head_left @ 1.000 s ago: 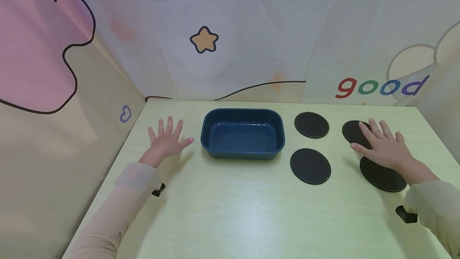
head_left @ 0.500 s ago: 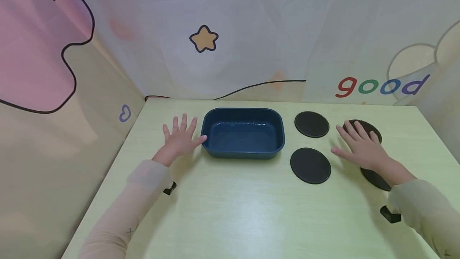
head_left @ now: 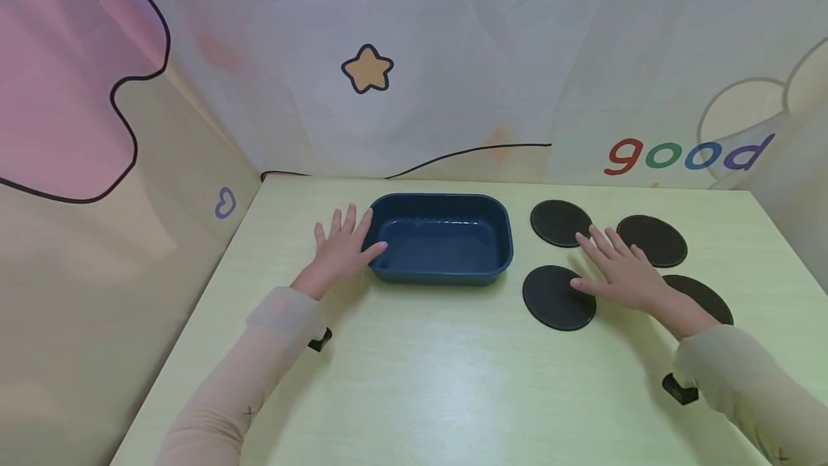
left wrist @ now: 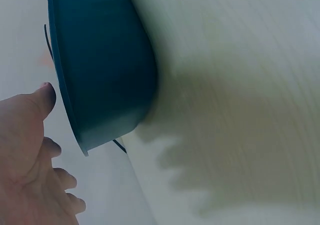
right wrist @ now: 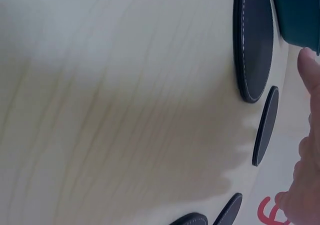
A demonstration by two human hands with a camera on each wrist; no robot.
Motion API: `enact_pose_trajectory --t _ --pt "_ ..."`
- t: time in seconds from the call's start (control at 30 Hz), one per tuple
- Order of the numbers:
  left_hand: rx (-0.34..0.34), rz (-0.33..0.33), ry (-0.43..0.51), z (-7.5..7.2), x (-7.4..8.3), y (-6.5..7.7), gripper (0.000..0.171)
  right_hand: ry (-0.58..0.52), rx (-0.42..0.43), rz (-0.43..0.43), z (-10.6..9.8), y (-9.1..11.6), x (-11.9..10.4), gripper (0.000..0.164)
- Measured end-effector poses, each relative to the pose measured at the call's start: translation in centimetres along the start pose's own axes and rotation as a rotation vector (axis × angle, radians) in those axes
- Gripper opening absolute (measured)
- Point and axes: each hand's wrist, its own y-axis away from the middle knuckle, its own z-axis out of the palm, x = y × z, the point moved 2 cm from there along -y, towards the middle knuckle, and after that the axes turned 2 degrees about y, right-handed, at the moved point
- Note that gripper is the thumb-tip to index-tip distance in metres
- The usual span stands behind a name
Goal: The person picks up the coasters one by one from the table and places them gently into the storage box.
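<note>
A dark blue rectangular baking dish point(head_left: 440, 279) stands toward the back of the table. My left hand point(head_left: 339, 250), fingers spread, hovers at its left end; the thumb overlaps the rim in the head view. In the left wrist view the thumb is beside the dish wall point(left wrist: 100, 60), with a gap between them. My right hand point(head_left: 624, 275), fingers also spread, hangs above the table among several round black coasters. It overlaps the edge of the near left coaster point(head_left: 553, 300) and reaches the far left coaster point(head_left: 558, 221) in the head view. Neither hand holds anything.
Two more coasters lie farther right: one at the back point(head_left: 653, 239) and one nearer point(head_left: 701, 297), partly behind the right wrist. White stitching runs round a coaster point(right wrist: 255, 45). A printed cloth backdrop point(head_left: 440, 113) rises behind the pale wooden table point(head_left: 440, 380).
Both hands have moved inward: the left hand rightward to the dish's left end, the right hand leftward from the right coasters toward the left ones. Dish and coasters have stayed in place.
</note>
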Motion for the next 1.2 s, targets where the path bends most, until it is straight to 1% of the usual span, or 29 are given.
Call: enact_pose_trajectory --t 0.1,0.23,0.4,0.47,0.53,0.63,0.8,0.9,1.03,1.1,1.2 --pt "0.022 0.024 0.024 0.0 0.3 -0.1 0.071 -0.013 0.007 -0.035 0.2 -0.2 -0.5 0.089" --pt "0.098 0.047 0.076 -0.3 0.6 -0.4 0.063 -0.062 0.006 -0.065 0.2 -0.5 -1.1 0.091" --pt "0.222 0.034 0.206 -0.6 0.6 -0.8 0.053 -0.126 -0.001 -0.069 0.1 -1.0 -1.9 0.087" --pt "0.256 0.018 0.281 -0.6 0.5 -1.1 0.049 -0.141 -0.008 -0.059 0.2 -1.2 -2.1 0.085" --pt "0.273 -0.001 0.346 -0.5 0.2 -1.4 0.046 -0.164 -0.024 -0.040 0.3 -1.5 -2.2 0.082" --pt "0.272 -0.025 0.442 -0.1 -0.2 -1.8 0.044 -0.229 -0.064 -0.005 0.5 -2.0 -1.9 0.078" --pt "0.269 -0.052 0.548 0.4 -0.7 -2.1 0.042 -0.341 -0.134 0.036 0.9 -2.6 -1.4 0.072" --pt "0.247 -0.073 0.624 0.5 -1.0 -2.2 0.042 -0.371 -0.163 0.036 1.0 -2.9 -1.1 0.065" --pt "0.208 -0.100 0.719 0.5 -1.1 -2.3 0.041 -0.395 -0.188 0.019 1.0 -3.3 -0.9 0.052" --pt "0.193 -0.109 0.751 0.5 -1.2 -2.4 0.041 -0.409 -0.203 0.016 0.9 -3.5 -0.9 0.046" --pt "0.180 -0.120 0.776 0.5 -1.2 -2.4 0.041 -0.430 -0.232 0.025 0.9 -3.7 -0.9 0.039"
